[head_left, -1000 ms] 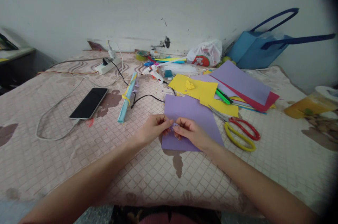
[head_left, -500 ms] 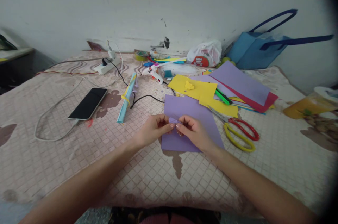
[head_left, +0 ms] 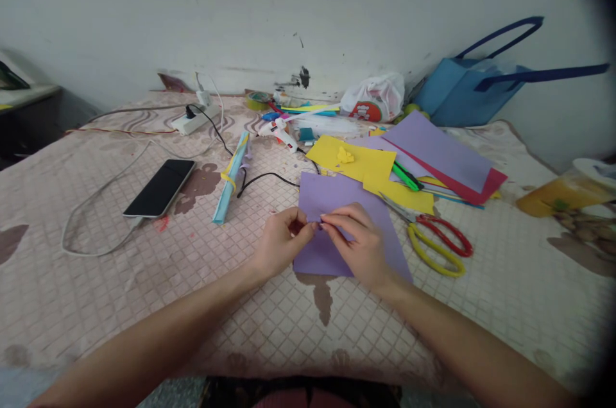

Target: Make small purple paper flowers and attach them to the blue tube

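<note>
Beige lattice-patterned cloth covers the table, and flat on it lies a purple sheet, with a yellow sheet just beyond and red-and-yellow-handled scissors just to its right. Over the purple sheet the left hand and right hand nearly meet, each grip pinching, thumb toward forefinger, a tiny purple piece mostly hidden between the fingertips.

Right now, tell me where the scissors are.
In the head view, the scissors lie right of centre, beside the nearer purple sheet, below the green cutter.
</note>
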The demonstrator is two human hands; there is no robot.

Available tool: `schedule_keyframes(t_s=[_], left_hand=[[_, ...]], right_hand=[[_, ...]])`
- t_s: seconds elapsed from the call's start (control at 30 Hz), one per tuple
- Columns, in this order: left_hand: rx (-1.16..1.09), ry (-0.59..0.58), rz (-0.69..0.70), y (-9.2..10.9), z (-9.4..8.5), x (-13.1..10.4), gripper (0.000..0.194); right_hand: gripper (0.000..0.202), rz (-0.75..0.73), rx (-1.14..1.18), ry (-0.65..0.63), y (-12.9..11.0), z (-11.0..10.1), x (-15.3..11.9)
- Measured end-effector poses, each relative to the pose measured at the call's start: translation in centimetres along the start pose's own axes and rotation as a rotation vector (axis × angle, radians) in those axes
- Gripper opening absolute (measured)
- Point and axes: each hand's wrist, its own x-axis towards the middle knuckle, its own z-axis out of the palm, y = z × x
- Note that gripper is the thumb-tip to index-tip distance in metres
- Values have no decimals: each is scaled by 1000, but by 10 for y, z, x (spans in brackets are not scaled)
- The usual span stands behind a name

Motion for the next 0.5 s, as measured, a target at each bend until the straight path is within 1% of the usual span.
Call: schedule_keyframes(t_s=[0.27,0.5], left_hand=[[93,-14,46,2,-1,-1,20],[241,-47,182,3,-4,-1,15]], right_hand=[[15,-63,-29,-84,4,-3,2],[10,-85,-43,-155,5,-9,6]])
